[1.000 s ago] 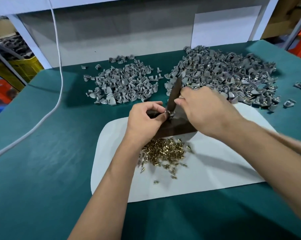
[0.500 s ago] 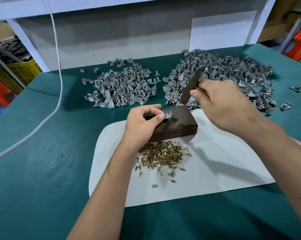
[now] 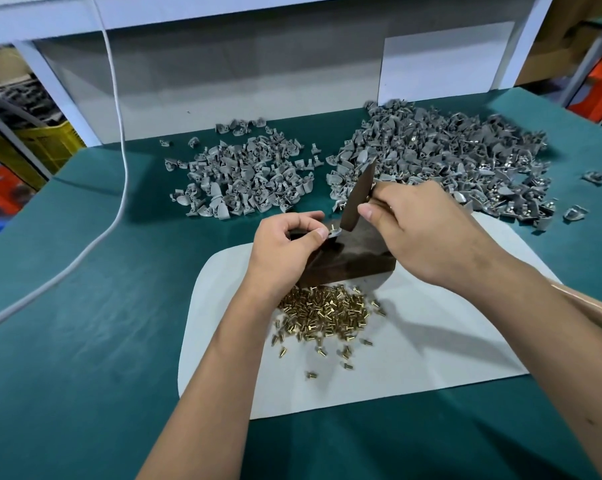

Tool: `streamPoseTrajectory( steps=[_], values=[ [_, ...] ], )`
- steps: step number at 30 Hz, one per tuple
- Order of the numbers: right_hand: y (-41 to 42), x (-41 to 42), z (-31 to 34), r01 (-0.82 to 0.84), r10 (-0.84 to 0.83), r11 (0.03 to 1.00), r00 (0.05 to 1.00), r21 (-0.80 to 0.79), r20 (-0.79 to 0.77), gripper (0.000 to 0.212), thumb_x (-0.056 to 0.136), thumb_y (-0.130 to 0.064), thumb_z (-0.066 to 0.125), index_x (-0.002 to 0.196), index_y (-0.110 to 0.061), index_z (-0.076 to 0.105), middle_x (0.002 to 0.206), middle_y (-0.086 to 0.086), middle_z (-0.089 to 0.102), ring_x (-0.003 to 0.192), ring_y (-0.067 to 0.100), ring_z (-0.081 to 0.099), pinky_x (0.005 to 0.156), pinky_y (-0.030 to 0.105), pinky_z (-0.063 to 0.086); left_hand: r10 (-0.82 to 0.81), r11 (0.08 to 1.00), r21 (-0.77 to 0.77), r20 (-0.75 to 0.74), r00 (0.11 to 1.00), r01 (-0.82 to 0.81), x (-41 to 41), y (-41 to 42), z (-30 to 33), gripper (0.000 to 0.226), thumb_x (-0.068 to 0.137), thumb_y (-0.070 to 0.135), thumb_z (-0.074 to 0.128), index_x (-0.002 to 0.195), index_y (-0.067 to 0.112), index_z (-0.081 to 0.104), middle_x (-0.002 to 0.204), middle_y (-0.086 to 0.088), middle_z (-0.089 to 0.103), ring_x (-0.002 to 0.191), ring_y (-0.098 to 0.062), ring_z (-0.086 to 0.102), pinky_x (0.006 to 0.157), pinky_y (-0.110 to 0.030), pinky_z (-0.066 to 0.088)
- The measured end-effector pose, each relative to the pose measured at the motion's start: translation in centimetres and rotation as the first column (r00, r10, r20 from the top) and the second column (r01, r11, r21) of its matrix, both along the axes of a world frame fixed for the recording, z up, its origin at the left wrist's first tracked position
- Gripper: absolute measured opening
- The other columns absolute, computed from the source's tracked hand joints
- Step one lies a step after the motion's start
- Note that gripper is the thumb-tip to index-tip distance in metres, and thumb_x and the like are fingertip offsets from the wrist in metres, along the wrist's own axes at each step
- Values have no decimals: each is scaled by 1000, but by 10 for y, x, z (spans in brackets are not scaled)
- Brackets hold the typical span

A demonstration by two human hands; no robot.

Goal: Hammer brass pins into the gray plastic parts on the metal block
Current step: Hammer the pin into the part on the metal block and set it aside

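From the head view, your left hand [image 3: 285, 247], just left of frame centre, has thumb and forefinger pinched shut on a small gray plastic part [image 3: 334, 233], holding it on the top left corner of the dark rectangular metal block [image 3: 355, 261]. A short brass pin [image 3: 333, 224] stands upright in the part. Your right hand [image 3: 427, 233], right of centre, is curled closed around the dark flat-faced hammer [image 3: 358, 199], whose lower end sits just above and right of the pin.

Strike squarely down on the pin head, keep the blows short, and keep your left fingertips [image 3: 322, 233] low and clear; they sit very near the striking face. Hold the part flat so the pin does not tilt.

The loose heap of brass pins [image 3: 324, 313] lies on the white mat [image 3: 431, 341] below the block; piles of gray parts [image 3: 244, 178] sit on the green cloth [image 3: 85, 341] above.
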State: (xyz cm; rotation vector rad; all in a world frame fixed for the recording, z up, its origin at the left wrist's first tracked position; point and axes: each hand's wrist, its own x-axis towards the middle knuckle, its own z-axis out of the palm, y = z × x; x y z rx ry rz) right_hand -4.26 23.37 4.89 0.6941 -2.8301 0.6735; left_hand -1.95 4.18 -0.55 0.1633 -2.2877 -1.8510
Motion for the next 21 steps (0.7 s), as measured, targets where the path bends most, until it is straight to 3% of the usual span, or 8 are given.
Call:
streamPoseTrajectory(
  steps=[5,11,17,21],
  values=[
    [-1,0,1,12,-12,1000,1000,1,-10,26,105,-43,46,92,-23,58,70,-6,58,67,24,58,51,30,36,9,1000,-2,11,1000,-9,0,0,1,21,94,7,68,75,14,74,116,5,74,105,-8,70,99,-34,53],
    [-3,1,1,-24,24,1000,1000,-17,-6,28,105,-41,47,90,-21,57,72,-1,60,68,28,59,59,40,47,37,998,-58,0,999,-37,-1,1,0,18,94,7,66,78,13,73,115,5,74,106,-11,69,102,-44,53],
    [-2,2,-9,-17,16,999,999,30,32,27,105,-41,47,82,-25,48,66,-4,54,63,26,55,55,35,36,13,936,-342,-206,979,-84,-1,7,-2,17,91,12,72,87,28,70,95,8,71,104,-16,63,95,-40,52],
    [2,2,-11,5,-6,999,1000,32,19,28,104,-41,47,82,-24,50,70,-1,58,67,29,57,57,38,41,14,888,-439,-275,961,-138,1,8,-3,14,89,14,76,89,29,76,90,11,67,103,-12,58,89,-32,50]
  ],
)
